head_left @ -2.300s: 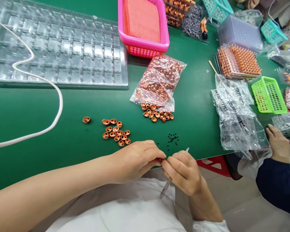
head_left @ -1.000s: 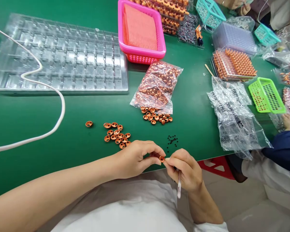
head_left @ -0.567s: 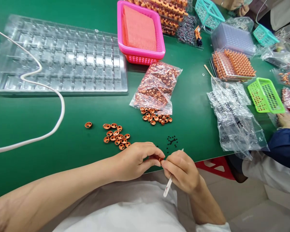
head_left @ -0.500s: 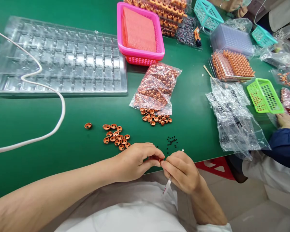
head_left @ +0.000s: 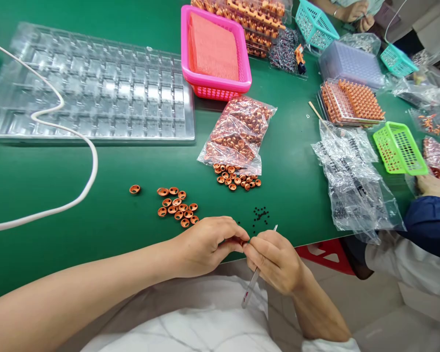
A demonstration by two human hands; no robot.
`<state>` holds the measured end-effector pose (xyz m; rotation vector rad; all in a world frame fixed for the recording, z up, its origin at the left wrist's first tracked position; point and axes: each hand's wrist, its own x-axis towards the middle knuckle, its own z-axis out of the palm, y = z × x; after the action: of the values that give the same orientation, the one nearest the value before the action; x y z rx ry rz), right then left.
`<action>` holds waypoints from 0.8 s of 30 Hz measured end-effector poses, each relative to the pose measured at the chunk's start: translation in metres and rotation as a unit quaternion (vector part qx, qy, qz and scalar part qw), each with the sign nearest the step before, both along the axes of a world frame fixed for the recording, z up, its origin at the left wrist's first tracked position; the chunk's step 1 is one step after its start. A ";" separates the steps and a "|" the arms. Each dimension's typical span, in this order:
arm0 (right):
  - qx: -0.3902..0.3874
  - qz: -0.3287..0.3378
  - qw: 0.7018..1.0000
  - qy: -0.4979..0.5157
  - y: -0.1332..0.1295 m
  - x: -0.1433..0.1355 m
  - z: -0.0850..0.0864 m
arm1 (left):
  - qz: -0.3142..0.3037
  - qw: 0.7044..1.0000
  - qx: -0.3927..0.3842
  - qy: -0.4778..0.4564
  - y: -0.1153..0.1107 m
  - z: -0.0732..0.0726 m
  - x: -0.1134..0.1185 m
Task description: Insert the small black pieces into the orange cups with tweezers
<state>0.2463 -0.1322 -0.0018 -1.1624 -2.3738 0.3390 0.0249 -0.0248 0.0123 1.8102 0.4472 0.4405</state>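
At the table's near edge, my left hand point(head_left: 205, 244) pinches a small copper-coloured cup-shaped part point(head_left: 243, 242), mostly hidden by the fingertips. My right hand point(head_left: 276, 261) meets it there, thumb and finger closed at the same part. Slim tweezers point(head_left: 251, 288) lie through my right hand, their tip poking out above the knuckles and the other end hanging below. Just beyond my hands, tiny black pieces point(head_left: 261, 213) are scattered. To the left lies a group of similar copper-coloured cups point(head_left: 178, 205), with a single cup point(head_left: 135, 189) apart from it.
A clear bag of copper cups point(head_left: 238, 129) spills some onto the green table. Behind it stands a pink basket point(head_left: 248, 73); a clear plastic tray point(head_left: 95, 93) and white cable point(head_left: 88, 190) are left. Plastic bags point(head_left: 355, 181), a green basket point(head_left: 399, 146) and a co-worker's hand point(head_left: 433, 187) are right.
My hands stay together at the copper cup with hardly any movement. The lower end of the tweezers has swung slightly left and down. The co-worker's hand at the right has shifted a little.
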 end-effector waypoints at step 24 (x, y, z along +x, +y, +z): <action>0.036 -0.167 0.958 0.231 0.006 -0.007 0.018 | 0.036 0.961 -0.275 0.005 0.005 0.010 0.002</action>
<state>0.2398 -0.1263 0.0165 -1.2626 -1.7409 0.3587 0.0266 -0.0200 0.0220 1.2611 0.5794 0.3175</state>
